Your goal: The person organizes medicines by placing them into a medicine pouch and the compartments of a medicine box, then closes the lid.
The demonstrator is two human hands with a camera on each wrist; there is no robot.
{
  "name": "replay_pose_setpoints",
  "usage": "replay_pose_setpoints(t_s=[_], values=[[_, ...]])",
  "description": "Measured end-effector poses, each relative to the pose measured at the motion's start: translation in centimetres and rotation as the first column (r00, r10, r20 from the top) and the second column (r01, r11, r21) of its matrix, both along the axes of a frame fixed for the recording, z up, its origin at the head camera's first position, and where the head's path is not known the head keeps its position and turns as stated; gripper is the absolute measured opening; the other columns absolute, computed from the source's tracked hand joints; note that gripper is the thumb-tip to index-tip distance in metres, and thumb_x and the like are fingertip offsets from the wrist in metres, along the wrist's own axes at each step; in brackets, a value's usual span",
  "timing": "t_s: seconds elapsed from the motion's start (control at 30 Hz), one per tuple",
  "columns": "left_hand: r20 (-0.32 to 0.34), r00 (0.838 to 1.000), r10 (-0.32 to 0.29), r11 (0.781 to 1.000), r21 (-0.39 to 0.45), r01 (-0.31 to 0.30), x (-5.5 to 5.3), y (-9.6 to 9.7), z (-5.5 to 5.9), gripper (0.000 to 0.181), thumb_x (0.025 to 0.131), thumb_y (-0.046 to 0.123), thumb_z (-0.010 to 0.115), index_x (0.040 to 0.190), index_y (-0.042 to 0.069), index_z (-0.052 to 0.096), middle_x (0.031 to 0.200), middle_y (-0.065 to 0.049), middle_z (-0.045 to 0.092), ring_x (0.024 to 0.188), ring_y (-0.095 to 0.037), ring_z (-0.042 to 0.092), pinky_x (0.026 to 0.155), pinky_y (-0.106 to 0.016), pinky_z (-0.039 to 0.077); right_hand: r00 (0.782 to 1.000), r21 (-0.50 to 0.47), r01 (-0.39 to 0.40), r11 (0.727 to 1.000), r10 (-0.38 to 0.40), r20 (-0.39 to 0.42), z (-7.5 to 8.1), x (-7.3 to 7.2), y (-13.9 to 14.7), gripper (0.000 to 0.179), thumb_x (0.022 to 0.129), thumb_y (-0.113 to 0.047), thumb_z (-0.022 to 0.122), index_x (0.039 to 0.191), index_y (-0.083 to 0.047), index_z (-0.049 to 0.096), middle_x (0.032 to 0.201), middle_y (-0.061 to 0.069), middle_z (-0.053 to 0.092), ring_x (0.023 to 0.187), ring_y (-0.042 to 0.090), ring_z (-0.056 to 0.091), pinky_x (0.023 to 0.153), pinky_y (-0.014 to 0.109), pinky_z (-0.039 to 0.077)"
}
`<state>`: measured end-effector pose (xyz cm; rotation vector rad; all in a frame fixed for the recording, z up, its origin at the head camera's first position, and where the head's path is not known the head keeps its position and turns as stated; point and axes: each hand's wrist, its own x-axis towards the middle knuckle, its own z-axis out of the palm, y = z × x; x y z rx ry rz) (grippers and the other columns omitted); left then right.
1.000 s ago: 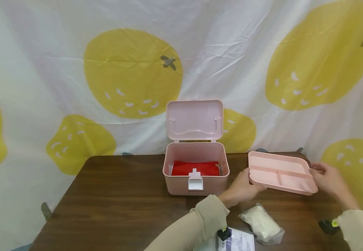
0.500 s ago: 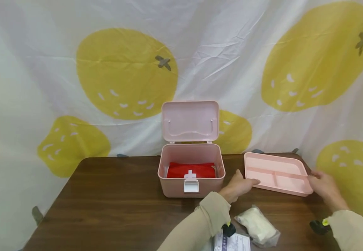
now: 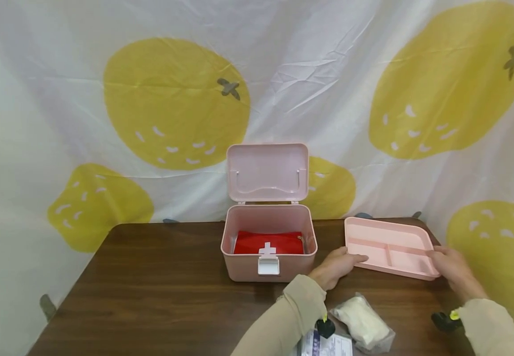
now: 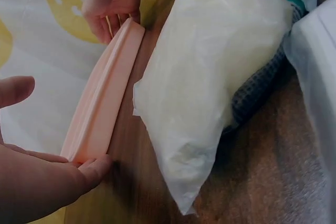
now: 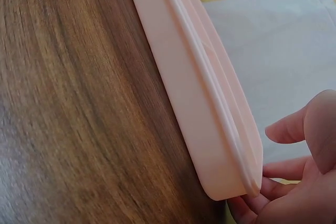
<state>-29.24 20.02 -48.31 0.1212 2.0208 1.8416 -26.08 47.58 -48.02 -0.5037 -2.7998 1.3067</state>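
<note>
A lemon-print cloth (image 3: 283, 44) hangs behind a brown wooden table (image 3: 159, 287). The left hand (image 3: 337, 268) touches one end of a pink tray (image 3: 383, 235) with its fingers (image 4: 93, 171), the thumb lifted well apart; the right hand (image 3: 454, 271) does the same at the other end, fingers (image 5: 286, 169) loosely extended against the corner and thumb raised, so neither pinches it. The tray, split into one long and two short compartments, lies near the table's back right corner. Nearer the person, a clear bag (image 3: 365, 324) with whitish contents sits just beside a flat printed packet (image 3: 337, 346). Left of the tray stands a pink box (image 3: 243, 269), its lid (image 3: 268, 172) upright, a red pouch (image 3: 248, 243) inside.
</note>
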Motion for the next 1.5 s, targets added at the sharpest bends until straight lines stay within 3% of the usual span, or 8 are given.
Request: replay_pose_setpoints(t_s=[0.17, 0.37, 0.5, 0.73, 0.93, 1.07, 1.23, 1.5], values=[[0.010, 1.000, 0.026, 0.999, 0.035, -0.026, 0.3, 0.3, 0.0, 0.036, 0.083, 0.022, 0.074, 0.115, 0.008, 0.066, 0.102, 0.001, 0.064, 0.097, -0.022, 0.059, 0.099, -0.042, 0.045, 0.999, -0.039, 0.044, 0.998, -0.044, -0.007, -0.1, -0.2, 0.0, 0.062, 0.103, -0.025, 0.036, 0.135, 0.027, 0.031, 0.138, 0.045, 0.030, 0.121, 0.052, 0.035, 0.098, 0.056, 0.038], [0.081, 0.996, 0.034, 0.998, 0.042, -0.037, 1.0, 0.4, 0.2, 0.031, 0.081, 0.022, 0.075, 0.106, 0.005, 0.064, 0.107, -0.004, 0.063, 0.102, -0.028, 0.060, 0.099, -0.051, 0.047, 0.995, -0.065, 0.101, 0.993, -0.102, -0.009, -0.7, -0.1, 0.0, 0.061, 0.103, -0.026, 0.038, 0.134, 0.026, 0.034, 0.136, 0.043, 0.034, 0.116, 0.047, 0.041, 0.078, 0.030, 0.041], [0.083, 0.996, 0.026, 1.000, 0.011, -0.027, 1.3, 0.4, 0.4, 0.028, 0.082, 0.022, 0.074, 0.103, 0.005, 0.067, 0.110, -0.001, 0.065, 0.104, -0.025, 0.060, 0.098, -0.052, 0.047, 0.994, -0.073, 0.104, 0.992, -0.105, -0.005, -0.8, 0.1, -0.2, 0.061, 0.102, -0.026, 0.038, 0.133, 0.026, 0.035, 0.135, 0.044, 0.035, 0.113, 0.046, 0.044, 0.072, 0.023, 0.040], [-0.029, 0.995, 0.090, 0.980, -0.175, -0.094, 2.9, 0.3, 1.8, 0.055, 0.075, 0.033, 0.080, 0.118, 0.004, 0.062, 0.124, -0.010, 0.059, 0.116, -0.027, 0.053, 0.103, -0.046, 0.042, 0.996, -0.034, 0.090, 0.995, -0.091, -0.023, 0.4, 0.8, -0.1, 0.063, 0.102, -0.032, 0.038, 0.133, 0.024, 0.040, 0.133, 0.042, 0.040, 0.108, 0.042, 0.046, 0.074, 0.028, 0.040], [-0.116, 0.988, 0.102, 0.976, -0.181, -0.122, 4.4, 0.2, 3.9, 0.039, 0.073, 0.030, 0.082, 0.102, 0.011, 0.067, 0.107, -0.004, 0.062, 0.098, -0.016, 0.056, 0.092, -0.032, 0.048, 0.994, -0.042, 0.091, 0.995, -0.093, -0.056, 2.6, 1.6, 0.3, 0.069, 0.103, -0.036, 0.040, 0.136, 0.024, 0.037, 0.135, 0.041, 0.038, 0.092, 0.021, 0.052, 0.068, 0.021, 0.041], [-0.139, 0.988, 0.069, 0.987, -0.133, -0.088, 5.2, -0.6, 5.3, 0.023, 0.076, 0.024, 0.081, 0.089, 0.013, 0.066, 0.085, 0.004, 0.062, 0.079, -0.009, 0.054, 0.078, -0.025, 0.048, 0.989, -0.084, 0.094, 0.992, -0.102, -0.103, 4.1, 2.0, 0.2, 0.068, 0.102, -0.035, 0.043, 0.134, 0.025, 0.037, 0.104, 0.022, 0.057, 0.074, -0.002, 0.049, 0.062, 0.019, 0.047], [-0.144, 0.987, 0.068, 0.984, -0.151, -0.090, 5.6, -2.3, 6.9, 0.029, 0.079, 0.024, 0.080, 0.098, 0.010, 0.064, 0.085, 0.005, 0.060, 0.077, -0.010, 0.052, 0.076, -0.026, 0.047, 0.988, -0.134, 0.061, 0.989, -0.079, -0.129, 5.7, 2.6, -0.5, 0.070, 0.102, -0.036, 0.045, 0.135, 0.025, 0.033, 0.093, -0.007, 0.052, 0.071, -0.006, 0.051, 0.062, 0.020, 0.051], [-0.173, 0.981, 0.086, 0.996, -0.005, -0.088, 5.3, -5.3, 8.7, 0.027, 0.083, 0.020, 0.076, 0.105, 0.010, 0.064, 0.089, 0.004, 0.063, 0.077, -0.010, 0.054, 0.074, -0.028, 0.045, 0.987, -0.135, 0.023, 0.991, -0.044, -0.152, 7.6, 2.9, -2.7, 0.075, 0.103, -0.042, 0.043, 0.141, 0.021, 0.029, 0.127, 0.032, 0.040, 0.077, -0.009, 0.046, 0.064, 0.015, 0.047]])
